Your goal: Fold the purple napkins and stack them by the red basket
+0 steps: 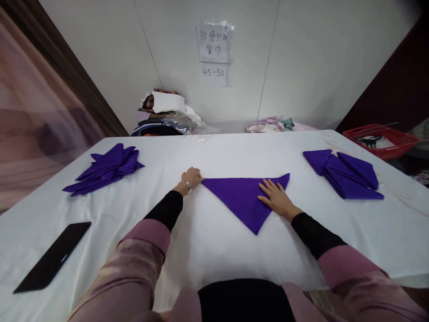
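Observation:
A purple cloth napkin lies folded into a triangle on the white table, its long edge far from me and its tip pointing toward me. My left hand has its fingers curled and pinches the napkin's left corner. My right hand lies flat with fingers spread on the napkin's right part, pressing it down.
A pile of folded purple napkins sits at the left, another stack of purple napkins at the right. A black phone lies near the left front edge. Heaps of fabric rest behind the table, and a red basket at far right.

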Motion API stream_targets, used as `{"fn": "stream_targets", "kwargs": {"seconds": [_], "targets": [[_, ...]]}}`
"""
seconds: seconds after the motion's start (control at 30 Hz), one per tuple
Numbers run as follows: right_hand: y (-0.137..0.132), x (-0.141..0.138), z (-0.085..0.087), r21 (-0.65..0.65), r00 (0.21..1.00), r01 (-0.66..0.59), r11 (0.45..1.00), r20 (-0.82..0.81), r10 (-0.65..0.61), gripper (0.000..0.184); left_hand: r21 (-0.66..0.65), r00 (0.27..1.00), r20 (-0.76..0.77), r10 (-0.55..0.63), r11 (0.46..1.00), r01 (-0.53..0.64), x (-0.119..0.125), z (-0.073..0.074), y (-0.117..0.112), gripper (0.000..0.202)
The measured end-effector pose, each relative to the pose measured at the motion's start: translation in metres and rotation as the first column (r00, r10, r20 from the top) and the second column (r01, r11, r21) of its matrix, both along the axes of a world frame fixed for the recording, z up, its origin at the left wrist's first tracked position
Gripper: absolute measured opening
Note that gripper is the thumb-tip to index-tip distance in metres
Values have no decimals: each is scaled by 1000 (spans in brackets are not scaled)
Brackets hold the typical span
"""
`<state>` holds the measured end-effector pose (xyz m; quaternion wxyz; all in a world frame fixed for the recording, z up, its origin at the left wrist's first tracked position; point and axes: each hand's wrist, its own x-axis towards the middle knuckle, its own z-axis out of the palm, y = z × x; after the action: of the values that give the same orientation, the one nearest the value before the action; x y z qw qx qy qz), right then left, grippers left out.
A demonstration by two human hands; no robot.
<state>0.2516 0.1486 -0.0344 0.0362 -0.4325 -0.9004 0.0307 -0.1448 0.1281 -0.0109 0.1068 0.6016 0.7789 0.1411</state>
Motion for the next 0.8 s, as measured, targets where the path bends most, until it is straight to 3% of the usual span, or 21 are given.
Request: {"fn": "stream_targets", "kwargs": {"seconds": [0.27, 0.37, 0.47, 0.53, 0.63, 0.7, 0.8], "targets": [[0, 0, 1, 0, 1000, -1, 1000, 5, 1, 71, -31, 999, -34, 26, 999, -27, 1, 4, -7, 11], [0, 0, 1, -1, 1000, -1, 1000, 9, 1, 71, -6, 998, -56, 21, 1000, -21, 8, 8, -12, 28], [-1, 0, 2, 8, 1000, -4, 1000, 8, 4, 70, 35, 994, -82, -70, 997, 73, 35, 9, -22, 40], [-1, 0, 1, 18, 1000, -4, 1000, 5, 4, 69, 45, 975, -98, -201, 978, 206, 61, 7, -31, 46], [-1, 0, 0, 23, 1000, -3, 1000, 2, 3, 69, 34, 873, -166, -459, 882, 470, 99, 0, -47, 63], [-1, 0, 0, 18, 1000, -1, 1000, 0, 1, 68, -23, 839, -186, -512, 856, 517, 113, -6, -55, 73], [-1, 0, 1, 4, 1000, 0, 1000, 3, 0, 69, -103, 873, -167, -457, 889, 446, 118, -11, -60, 81]]}}
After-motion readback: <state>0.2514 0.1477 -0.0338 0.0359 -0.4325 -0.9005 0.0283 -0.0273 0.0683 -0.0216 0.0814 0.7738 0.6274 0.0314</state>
